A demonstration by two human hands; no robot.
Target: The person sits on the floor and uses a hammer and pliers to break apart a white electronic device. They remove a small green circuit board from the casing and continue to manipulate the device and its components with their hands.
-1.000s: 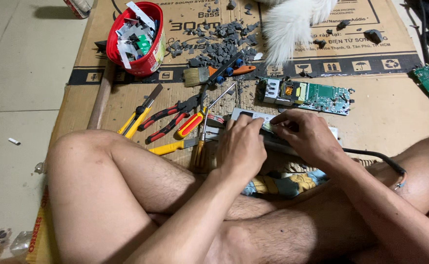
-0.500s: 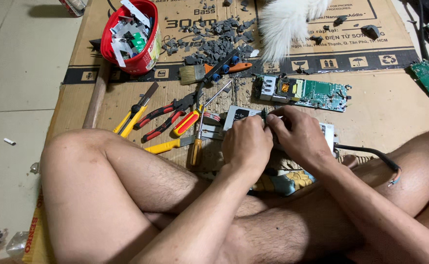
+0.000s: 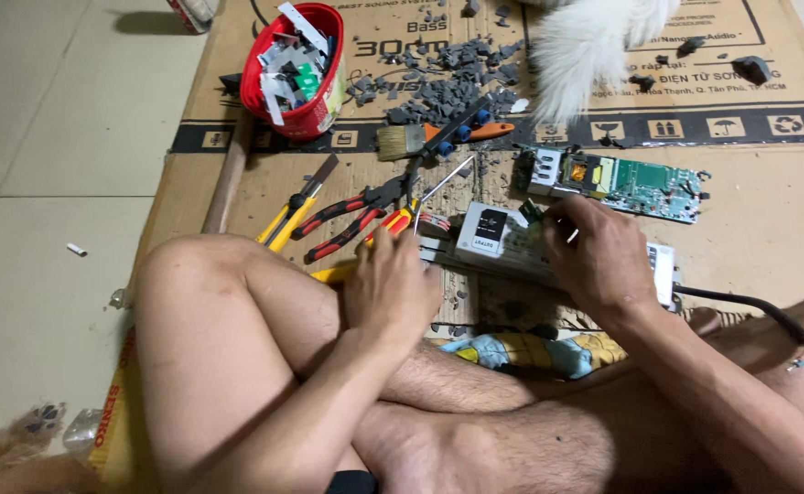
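I sit cross-legged on a cardboard sheet (image 3: 786, 229). My right hand (image 3: 603, 261) lies on a flat grey-white power supply box (image 3: 493, 240), fingers curled over its far edge, holding it down. My left hand (image 3: 391, 285) has left the box and reaches over the tools to its left. Its fingertips are at the orange-yellow handle of a screwdriver (image 3: 404, 220); I cannot see whether they have closed on it. A yellow-handled tool (image 3: 329, 273) lies partly hidden under that hand.
Red-handled pliers (image 3: 347, 215) and a yellow utility knife (image 3: 292, 215) lie left of the box. Beyond are a paintbrush (image 3: 411, 139), grey debris (image 3: 438, 87), a red basket (image 3: 296, 69), a green circuit board (image 3: 640, 187) and a white furry animal (image 3: 594, 46). A black cable (image 3: 740, 302) runs right.
My left hand has come off the box and moved left to the screwdriver and tools. My right hand has stayed on the box.
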